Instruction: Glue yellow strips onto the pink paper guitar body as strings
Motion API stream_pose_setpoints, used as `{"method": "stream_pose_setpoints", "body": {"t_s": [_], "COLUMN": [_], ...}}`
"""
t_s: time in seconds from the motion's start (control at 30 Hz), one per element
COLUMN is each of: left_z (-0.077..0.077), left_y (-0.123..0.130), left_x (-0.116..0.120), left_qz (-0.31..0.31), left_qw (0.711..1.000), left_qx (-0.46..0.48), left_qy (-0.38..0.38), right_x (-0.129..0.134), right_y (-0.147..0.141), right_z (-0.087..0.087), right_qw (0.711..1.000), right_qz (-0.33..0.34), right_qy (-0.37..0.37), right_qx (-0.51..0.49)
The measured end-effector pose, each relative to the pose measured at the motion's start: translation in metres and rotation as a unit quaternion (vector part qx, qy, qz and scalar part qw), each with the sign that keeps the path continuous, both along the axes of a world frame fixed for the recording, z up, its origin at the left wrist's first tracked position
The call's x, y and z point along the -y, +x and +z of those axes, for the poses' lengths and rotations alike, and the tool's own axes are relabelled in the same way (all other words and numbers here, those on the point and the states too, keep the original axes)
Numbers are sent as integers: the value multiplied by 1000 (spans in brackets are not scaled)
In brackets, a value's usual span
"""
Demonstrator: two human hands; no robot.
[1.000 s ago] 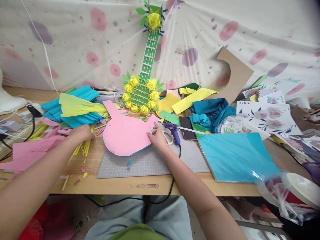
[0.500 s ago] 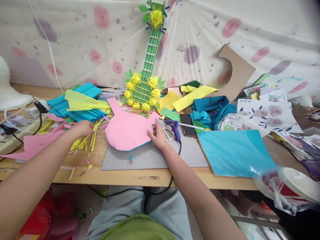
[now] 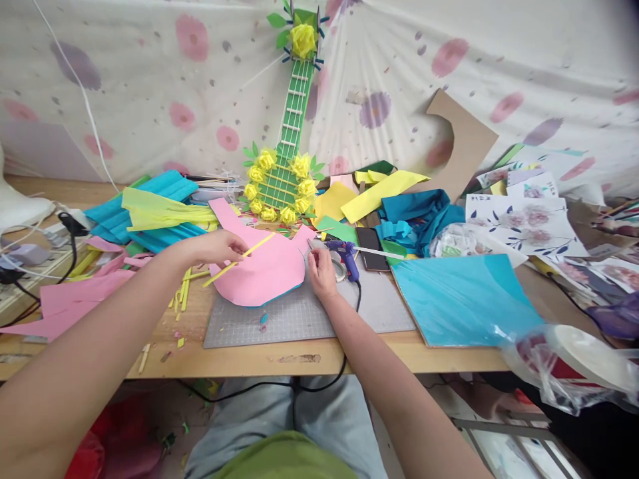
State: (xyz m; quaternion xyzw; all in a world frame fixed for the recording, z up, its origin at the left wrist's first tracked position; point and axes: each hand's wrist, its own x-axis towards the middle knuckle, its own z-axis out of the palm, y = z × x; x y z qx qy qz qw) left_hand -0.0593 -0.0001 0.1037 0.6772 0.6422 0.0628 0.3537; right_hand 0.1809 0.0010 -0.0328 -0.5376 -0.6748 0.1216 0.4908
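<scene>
My left hand point(image 3: 227, 247) is closed on a thin yellow strip point(image 3: 259, 244), held slanting over the left part of a pink paper shape point(image 3: 267, 273). That shape has two tabs sticking up and a blue layer under its lower edge. It rests partly on a grey cutting mat point(image 3: 279, 326). At the shape's right edge my right hand point(image 3: 322, 271) is closed, its fingertips pinched together; what they hold, if anything, is too small to name. Scissors point(image 3: 340, 269) lie beside it, partly hidden, next to a purple glue gun point(image 3: 351, 261).
A green paper guitar with yellow flowers point(image 3: 292, 126) leans at the back. A phone point(image 3: 372, 249) and a blue board point(image 3: 466, 303) lie to the right. Yellow strips point(image 3: 186, 291), pink paper point(image 3: 82, 299) and blue crepe paper point(image 3: 162, 196) are on the left. The glue gun's cable hangs over the table edge.
My left hand has come up and right from the yellow strips, bringing one over the pink shape. My right hand's fingers have curled together near the shape's right edge. The view has shifted slightly.
</scene>
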Motion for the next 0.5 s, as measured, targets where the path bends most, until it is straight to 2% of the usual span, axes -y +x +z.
{"method": "stream_pose_setpoints", "body": {"t_s": [0.1, 0.23, 0.33, 0.43, 0.5], "left_z": [-13, -28, -31, -33, -36], "left_y": [29, 55, 64, 66, 65], "left_x": [-6, -7, -7, -6, -5], "left_qz": [-63, -93, -112, -112, -111], "left_qw": [998, 994, 987, 985, 985], "left_qx": [-3, -62, -118, -129, -129], "left_qy": [2, 10, 2, -15, 3], "right_x": [0, -1, -1, -1, 0], "right_y": [0, 1, 1, 1, 1], "right_z": [0, 1, 2, 3, 3], "right_qw": [1000, 1000, 999, 999, 999], "right_qz": [-9, -10, -8, -2, 11], "right_qy": [-12, -23, -28, -31, -35], "right_qx": [-9, -15, -17, -21, -15]}}
